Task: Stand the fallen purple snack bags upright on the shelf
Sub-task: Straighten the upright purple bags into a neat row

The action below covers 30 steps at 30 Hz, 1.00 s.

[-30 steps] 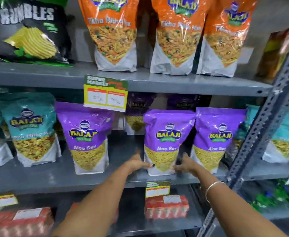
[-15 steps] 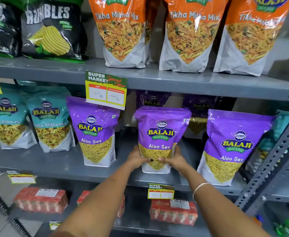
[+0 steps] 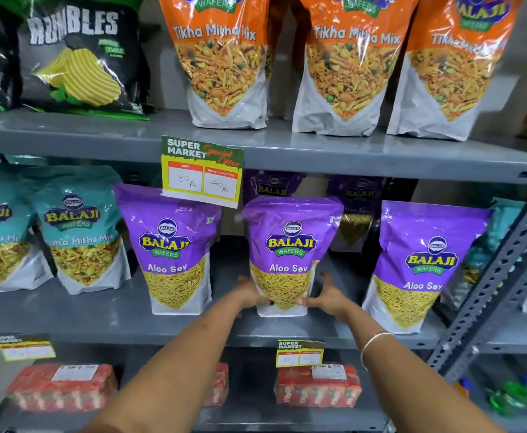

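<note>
1. A grey metal shelf in a shop runs across in front of the person, with another shelf above it and one below.
2. The middle Aloo Sev bag, purple, stands upright on the shelf directly between the two hands, its base resting on the shelf board.
3. The left hand presses against the bag's lower left edge, thumb on the front near the bottom corner.
4. The right hand cups the lower right edge, fingers spread up along the bag's side; a thin bangle circles that wrist.
5. Both hands are grasping this bag low down, one on each side.
6. Left of the left hand, apart from it, a second purple Aloo Sev bag stands upright.
7. Right of the right hand, a third purple Aloo Sev bag stands upright, leaning a little.
8. Behind the held bag, further from the hands, more purple bags sit in shadow at the back of the shelf.
9. Far left of the hands stand teal Mitha Mix bags.
10. Above the hands, a yellow price tag hangs from the upper shelf edge, and orange Tikha Mitha Mix bags stand on that upper shelf.
11. Below the forearms, red packs lie on the lower shelf.
</note>
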Available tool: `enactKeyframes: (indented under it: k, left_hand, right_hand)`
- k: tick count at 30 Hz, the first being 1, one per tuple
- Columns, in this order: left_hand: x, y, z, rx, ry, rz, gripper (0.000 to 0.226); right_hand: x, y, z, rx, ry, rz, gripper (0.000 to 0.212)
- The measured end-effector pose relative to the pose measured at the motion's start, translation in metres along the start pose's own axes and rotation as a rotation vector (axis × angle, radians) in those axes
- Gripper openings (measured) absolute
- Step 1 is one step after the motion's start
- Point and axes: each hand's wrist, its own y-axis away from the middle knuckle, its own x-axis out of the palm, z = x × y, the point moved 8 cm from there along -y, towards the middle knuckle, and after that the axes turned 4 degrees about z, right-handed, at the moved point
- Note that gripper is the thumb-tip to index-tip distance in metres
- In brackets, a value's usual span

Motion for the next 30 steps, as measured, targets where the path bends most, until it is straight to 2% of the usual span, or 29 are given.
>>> enactKeyframes:
  k: [2, 3, 4, 5, 6, 9, 11, 14, 15, 17, 19, 21, 22, 25, 28, 30]
  left_hand:
    - [0.004, 0.004, 0.007, -0.101, -0.116, 0.112, 0.053]
    - [0.006, 0.004, 0.011, -0.153, -0.164, 0.148, 0.037]
    - [0.008, 0.005, 0.013, -0.193, -0.203, 0.178, 0.033]
    - [0.012, 0.009, 0.012, -0.22, -0.226, 0.21, 0.038]
    - [0.019, 0.012, 0.009, -0.233, -0.24, 0.251, 0.042]
    - [0.048, 0.014, -0.008, -0.215, -0.273, 0.368, 0.046]
    - [0.07, 0.015, -0.028, -0.14, -0.259, 0.403, 0.041]
    - [0.095, 0.009, -0.065, 0.035, -0.221, 0.304, 0.031]
    - [0.097, 0.005, -0.075, 0.097, -0.226, 0.231, 0.033]
    - [0.107, 0.004, -0.099, 0.19, -0.243, 0.134, 0.038]
    - [0.121, 0.004, -0.12, 0.242, -0.213, 0.071, 0.053]
    - [0.141, 0.005, -0.14, 0.263, -0.157, 0.038, 0.071]
    - [0.149, 0.004, -0.146, 0.264, -0.132, 0.036, 0.077]
    - [0.173, -0.003, -0.163, 0.276, -0.02, 0.019, 0.087]
    - [0.184, -0.01, -0.168, 0.264, 0.058, -0.066, 0.076]
    - [0.181, -0.006, -0.169, 0.249, 0.108, -0.141, 0.069]
  right_hand:
    - [-0.013, 0.005, -0.012, 0.066, 0.127, -0.056, 0.099]
    - [-0.021, 0.008, -0.021, 0.122, 0.212, -0.069, 0.091]
    - [-0.029, 0.011, -0.028, 0.171, 0.304, -0.073, 0.073]
    - [-0.037, 0.016, -0.036, 0.241, 0.379, -0.065, 0.046]
    - [-0.041, 0.022, -0.043, 0.297, 0.413, -0.034, 0.029]
    - [-0.059, 0.048, -0.069, 0.491, 0.37, -0.015, 0.036]
    - [-0.077, 0.062, -0.088, 0.6, 0.383, -0.026, 0.036]
    - [-0.118, 0.079, -0.103, 0.644, 0.45, -0.165, 0.026]
    - [-0.131, 0.081, -0.104, 0.612, 0.459, -0.23, 0.025]
    - [-0.16, 0.085, -0.104, 0.508, 0.393, -0.357, 0.058]
    - [-0.18, 0.087, -0.108, 0.405, 0.194, -0.436, 0.092]
    - [-0.186, 0.081, -0.108, 0.286, 0.034, -0.313, 0.117]
    - [-0.184, 0.077, -0.107, 0.231, -0.022, -0.248, 0.119]
    - [-0.188, 0.072, -0.103, 0.08, -0.186, -0.199, 0.088]
    - [-0.188, 0.065, -0.092, -0.082, -0.259, -0.14, 0.059]
    - [-0.186, 0.064, -0.086, -0.116, -0.295, -0.095, 0.045]
